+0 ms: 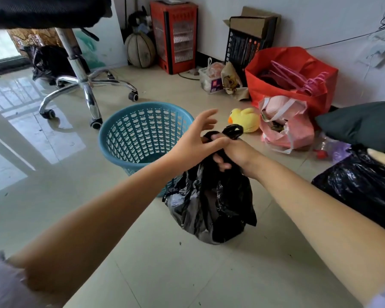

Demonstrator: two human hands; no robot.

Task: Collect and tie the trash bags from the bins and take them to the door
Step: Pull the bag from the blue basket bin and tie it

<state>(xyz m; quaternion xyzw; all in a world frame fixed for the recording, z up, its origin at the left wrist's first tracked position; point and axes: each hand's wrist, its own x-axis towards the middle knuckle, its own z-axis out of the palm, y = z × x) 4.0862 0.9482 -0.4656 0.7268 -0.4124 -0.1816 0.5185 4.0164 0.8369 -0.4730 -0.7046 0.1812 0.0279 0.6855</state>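
A filled black trash bag (211, 207) stands on the tiled floor just in front of a blue perforated bin (140, 134), which holds no bag. My right hand (233, 154) grips the bag's gathered neck, and a black loop of the bag's top sticks up beyond my fingers. My left hand (196, 138) lies against the right one at the bag's neck; its fingers are spread and straight, and its thumb side touches the twisted plastic. A second black trash bag (51, 61) lies behind the office chair at the back left.
An office chair (84, 81) on castors stands left of the bin. Along the wall are a basketball (140, 50), a red heater (174, 36), a cardboard box, a red bag (291, 81) of hangers, a pink bag and a yellow plush duck (244, 118). Another black bag (360, 185) lies at the right.
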